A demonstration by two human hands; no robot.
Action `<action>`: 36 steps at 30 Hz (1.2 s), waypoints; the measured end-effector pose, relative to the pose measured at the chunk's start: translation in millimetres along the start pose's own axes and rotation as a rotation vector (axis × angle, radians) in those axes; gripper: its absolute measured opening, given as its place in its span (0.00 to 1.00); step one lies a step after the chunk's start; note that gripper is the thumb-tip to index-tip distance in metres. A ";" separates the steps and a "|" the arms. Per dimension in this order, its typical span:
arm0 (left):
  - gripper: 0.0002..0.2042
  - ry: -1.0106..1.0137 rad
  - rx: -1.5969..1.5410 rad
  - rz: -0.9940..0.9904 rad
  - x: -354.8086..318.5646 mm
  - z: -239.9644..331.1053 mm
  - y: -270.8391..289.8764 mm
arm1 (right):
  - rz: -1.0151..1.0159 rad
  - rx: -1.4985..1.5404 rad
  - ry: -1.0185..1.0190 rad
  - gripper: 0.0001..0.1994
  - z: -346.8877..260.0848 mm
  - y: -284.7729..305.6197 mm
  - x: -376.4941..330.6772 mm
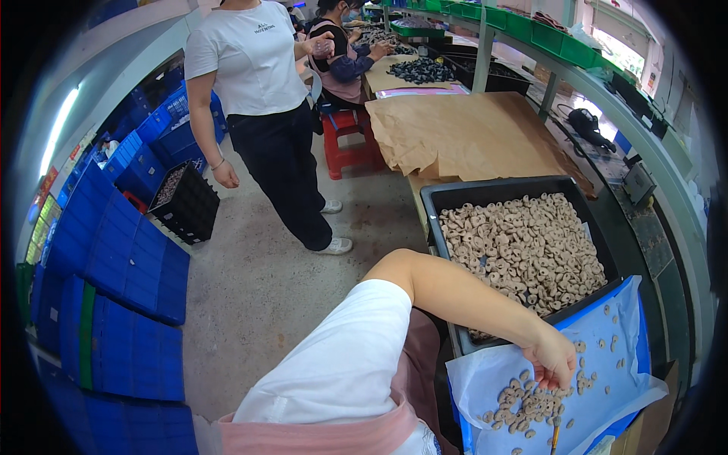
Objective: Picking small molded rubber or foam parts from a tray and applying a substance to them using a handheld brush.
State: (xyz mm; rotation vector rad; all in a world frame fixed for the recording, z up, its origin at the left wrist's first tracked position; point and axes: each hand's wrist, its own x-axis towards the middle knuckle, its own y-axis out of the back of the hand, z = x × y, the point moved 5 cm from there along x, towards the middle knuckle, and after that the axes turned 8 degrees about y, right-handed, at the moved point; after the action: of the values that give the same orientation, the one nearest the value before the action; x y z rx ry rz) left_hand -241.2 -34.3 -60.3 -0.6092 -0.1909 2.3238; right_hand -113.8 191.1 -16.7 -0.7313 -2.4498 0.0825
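My left hand [552,361] reaches down over a blue tray lined with white sheeting [622,390]. Its fingers are bent and drawn together at the edge of a cluster of small grey-brown ring-shaped pieces [523,406]; what they pinch, if anything, is hidden. Up from the lower edge of the picture rises a thin brush [556,436], its tip against these pieces. Whatever holds the brush is cut off, and my right hand does not show. More loose rings lie scattered toward the tray's far side.
A black bin [432,220] heaped with the same rings adjoins the lined tray, under my forearm. Brown paper [470,133] covers the table beyond. A standing person [258,68] is at left; another sits on a red stool [345,144]. Blue crates [129,250] line the left wall.
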 end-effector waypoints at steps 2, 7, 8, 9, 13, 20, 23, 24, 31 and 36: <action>0.07 -0.002 0.005 0.000 0.1 1.6 -0.4 | 0.002 -0.002 0.002 0.12 0.1 0.8 0.7; 0.07 0.000 0.015 0.016 -0.8 2.0 0.2 | 0.001 -0.007 -0.001 0.12 -0.2 1.2 0.6; 0.07 -0.001 0.015 0.016 -0.1 1.4 0.5 | 0.000 -0.008 -0.001 0.12 0.1 1.2 0.3; 0.07 -0.001 0.013 0.016 -0.5 1.9 0.4 | 0.003 -0.009 0.001 0.12 -0.2 1.5 0.0; 0.06 -0.005 0.008 0.016 -3.3 3.3 -0.8 | 0.001 -0.019 0.002 0.13 -1.0 0.7 -1.1; 0.06 -0.012 -0.011 0.017 -1.2 1.7 -0.2 | 0.046 -0.062 -0.015 0.13 -7.9 -3.0 -4.0; 0.06 -0.024 0.000 0.031 -2.8 5.0 -1.4 | 0.019 -0.082 0.044 0.13 -13.8 -7.8 -2.8; 0.06 -0.026 0.000 0.029 -3.0 5.1 -1.4 | 0.003 -0.088 0.068 0.13 -15.6 -9.0 -2.8; 0.06 -0.029 -0.011 0.029 -2.8 5.3 -0.9 | -0.027 -0.086 0.090 0.13 -17.9 -14.5 -2.2; 0.06 -0.040 -0.013 0.026 -2.2 4.5 -0.1 | 0.008 0.006 0.098 0.13 -1.6 -1.5 -0.4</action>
State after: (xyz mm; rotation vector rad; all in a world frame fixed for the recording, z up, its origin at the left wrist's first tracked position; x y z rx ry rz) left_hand -241.9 -35.5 -55.5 -0.5757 -0.2181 2.3628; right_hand -113.4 189.4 -15.3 -0.7256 -2.3527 0.0555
